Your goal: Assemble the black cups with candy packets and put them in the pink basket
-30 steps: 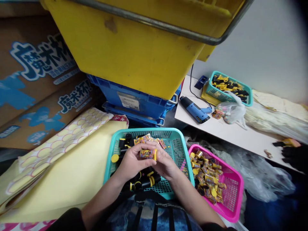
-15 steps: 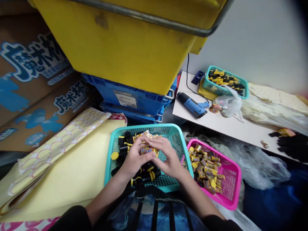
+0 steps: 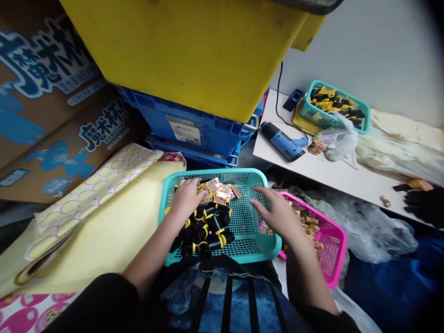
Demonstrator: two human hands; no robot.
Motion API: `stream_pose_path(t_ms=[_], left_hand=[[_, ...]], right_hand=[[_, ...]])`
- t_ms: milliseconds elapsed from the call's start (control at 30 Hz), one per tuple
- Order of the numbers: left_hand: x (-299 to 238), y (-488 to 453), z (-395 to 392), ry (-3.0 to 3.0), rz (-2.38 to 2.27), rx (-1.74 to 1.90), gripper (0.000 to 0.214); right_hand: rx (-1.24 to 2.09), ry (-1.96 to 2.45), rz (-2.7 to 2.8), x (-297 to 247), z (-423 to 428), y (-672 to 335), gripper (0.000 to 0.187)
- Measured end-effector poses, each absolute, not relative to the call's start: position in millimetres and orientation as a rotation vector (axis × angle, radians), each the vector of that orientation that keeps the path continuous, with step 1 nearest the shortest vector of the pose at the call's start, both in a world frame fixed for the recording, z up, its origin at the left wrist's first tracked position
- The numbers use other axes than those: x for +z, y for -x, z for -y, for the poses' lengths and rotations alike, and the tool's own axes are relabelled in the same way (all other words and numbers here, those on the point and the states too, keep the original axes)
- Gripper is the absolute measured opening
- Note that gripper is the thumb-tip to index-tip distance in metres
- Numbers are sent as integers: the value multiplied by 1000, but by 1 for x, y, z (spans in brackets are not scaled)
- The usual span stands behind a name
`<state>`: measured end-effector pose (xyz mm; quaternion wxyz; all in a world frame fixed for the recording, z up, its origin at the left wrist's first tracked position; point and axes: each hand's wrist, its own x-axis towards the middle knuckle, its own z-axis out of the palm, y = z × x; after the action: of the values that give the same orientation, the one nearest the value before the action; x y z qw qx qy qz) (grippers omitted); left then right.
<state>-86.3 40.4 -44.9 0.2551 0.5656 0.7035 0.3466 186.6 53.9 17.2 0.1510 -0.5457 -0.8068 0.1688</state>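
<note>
My left hand (image 3: 187, 201) is over the left part of a turquoise basket (image 3: 274, 243), fingers apart, close beside a pile of small printed wrappers (image 3: 217, 192). Whether its fingertips touch them I cannot tell. Below the wrappers lie several black cylinders with yellow ends (image 3: 215, 224). My right hand (image 3: 277, 208) is above the basket's right rim with fingers spread and nothing visible in them. It partly covers a pink basket (image 3: 333, 249) that holds several small yellow wrapped pieces (image 3: 308, 222).
Blue crates (image 3: 194, 129) under a large yellow bin (image 3: 194, 55) stand ahead. On the white table (image 3: 263, 150) are a blue heat gun (image 3: 282, 141) and another turquoise basket (image 3: 307, 111). Cartons (image 3: 65, 134) and yellow sheeting (image 3: 114, 222) are at left, clear plastic bags (image 3: 374, 231) at right.
My hands, together around a yellow printed piece before, have separated. My left hand has moved left to the wrappers, my right hand right toward the pink basket. The piece is out of them.
</note>
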Motion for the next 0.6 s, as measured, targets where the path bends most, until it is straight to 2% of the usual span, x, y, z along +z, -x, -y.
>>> stream_pose_path(t_ms=[67,167,400,600], left_hand=[[-47,85,-46,-1445,-1933,924,21],[-46,91,-46,-1350,-1907,883,8],[-30,102,-32,-1128,-1760,1142,12],[6,85,-25,-920,-1473,1182,24]], right_hand=[[641,1470,2342,20,-60,-152,32],[675,1453,2345,21,-68,-129,29],[863,1427,2280,10,-74,-124,25],[1351,1066,1947,11,-75,-98,26]])
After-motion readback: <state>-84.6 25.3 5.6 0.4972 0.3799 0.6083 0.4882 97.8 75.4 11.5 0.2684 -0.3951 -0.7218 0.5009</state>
